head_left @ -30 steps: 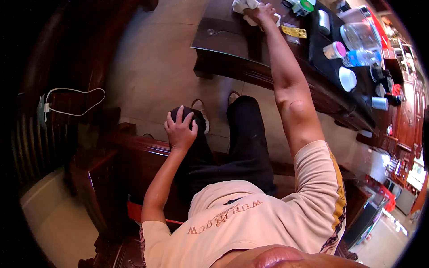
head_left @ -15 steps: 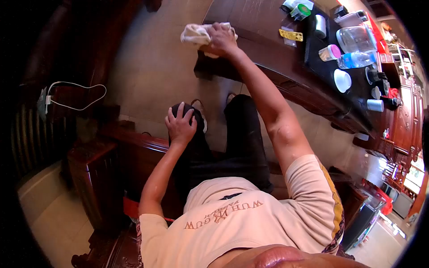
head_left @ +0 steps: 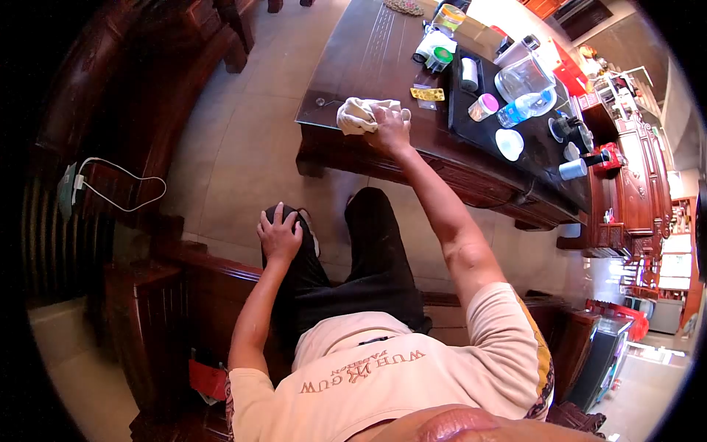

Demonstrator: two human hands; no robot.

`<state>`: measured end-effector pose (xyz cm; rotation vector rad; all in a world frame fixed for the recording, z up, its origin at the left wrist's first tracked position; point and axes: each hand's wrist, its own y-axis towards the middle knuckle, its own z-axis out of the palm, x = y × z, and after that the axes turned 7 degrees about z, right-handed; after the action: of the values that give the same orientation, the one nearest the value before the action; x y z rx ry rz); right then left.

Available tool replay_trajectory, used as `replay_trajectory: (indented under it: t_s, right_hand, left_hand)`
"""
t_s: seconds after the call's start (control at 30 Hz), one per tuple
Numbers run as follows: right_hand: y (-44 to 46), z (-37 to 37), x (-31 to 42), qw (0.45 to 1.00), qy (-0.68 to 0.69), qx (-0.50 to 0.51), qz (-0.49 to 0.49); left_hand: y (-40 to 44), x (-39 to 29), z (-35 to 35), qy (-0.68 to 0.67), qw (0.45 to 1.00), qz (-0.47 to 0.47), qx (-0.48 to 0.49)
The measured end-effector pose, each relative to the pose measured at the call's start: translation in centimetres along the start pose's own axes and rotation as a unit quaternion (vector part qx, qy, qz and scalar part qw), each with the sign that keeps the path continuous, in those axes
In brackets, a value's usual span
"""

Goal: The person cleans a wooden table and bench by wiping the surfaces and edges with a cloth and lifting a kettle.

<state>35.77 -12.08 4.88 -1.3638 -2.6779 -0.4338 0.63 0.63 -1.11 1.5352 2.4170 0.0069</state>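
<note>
My right hand point(head_left: 390, 134) grips a crumpled off-white cloth point(head_left: 356, 116) on the dark, glossy wooden table point(head_left: 346, 70), close to its near edge and left corner. Part of the cloth bulges out to the left of the fingers, and the palm side is hidden. My left hand point(head_left: 280, 234) rests on my left knee, over black trousers point(head_left: 302, 269), with its fingers spread and nothing in them. A yellow blister pack point(head_left: 428, 94) lies on the tabletop to the right of the cloth.
A black tray point(head_left: 471, 136) on the table carries a pink-lidded jar point(head_left: 483, 107), a water bottle point(head_left: 526, 108), a clear container point(head_left: 524, 77) and a white bowl point(head_left: 509, 144). A green-lidded jar point(head_left: 440, 59) stands beyond. A white cable point(head_left: 121, 172) hangs over dark furniture at left.
The view has tilted up, showing more of the table. My right hand and the cloth have shifted from the table's left corner inward onto its top. My left hand stays on the knee.
</note>
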Motion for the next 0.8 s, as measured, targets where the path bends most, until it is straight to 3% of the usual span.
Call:
replay_trajectory:
  t_s: [0.17,0.23,0.3,0.33,0.43,0.53,0.57,0.67,0.7,0.73,0.8]
  right_hand:
    - [0.0,-1.1,1.0,0.984,-0.108,0.142,0.027]
    - [0.2,-0.7,0.9,0.984,-0.095,0.151,0.028]
    - [0.3,-1.9,1.5,0.979,-0.093,0.177,0.041]
    - [0.3,-1.8,1.4,0.979,-0.096,0.173,0.041]
    - [0.7,-0.7,0.9,0.978,-0.104,0.178,0.042]
    - [2.0,1.2,-0.1,0.972,-0.118,0.198,0.051]
    - [2.9,2.4,-0.8,0.971,-0.118,0.199,0.052]
    - [1.3,-0.5,1.0,0.964,-0.134,0.222,0.062]
    - [3.2,4.0,-1.6,0.975,-0.101,0.19,0.06]
    - [1.6,-0.2,0.8,0.964,-0.122,0.225,0.071]
    - [3.0,3.3,-1.1,0.969,-0.131,0.201,0.063]
  left_hand:
    - [-0.5,-1.3,0.5,0.001,0.999,-0.036,-0.018]
    - [-0.2,-3.8,-1.7,-0.017,1.0,-0.023,-0.007]
    - [0.5,-5.3,-1.5,-0.255,0.965,0.038,-0.04]
    - [1.0,-6.8,-3.0,-0.37,0.925,0.066,-0.053]
    - [2.0,-11.2,-8.8,-0.634,0.773,0.011,0.035]
    - [2.8,-14.3,-17.3,-0.781,0.611,0.13,0.016]
    - [2.9,-15.2,-20.3,-0.82,0.548,0.162,0.013]
    - [2.5,-16.4,-26.3,-0.853,0.431,0.293,-0.012]
    - [2.5,-16.5,-27.6,-0.86,0.397,0.321,-0.007]
    - [2.2,-16.8,-28.4,-0.867,0.365,0.339,-0.002]
    - [1.7,-17.4,-29.9,-0.881,0.295,0.37,0.037]
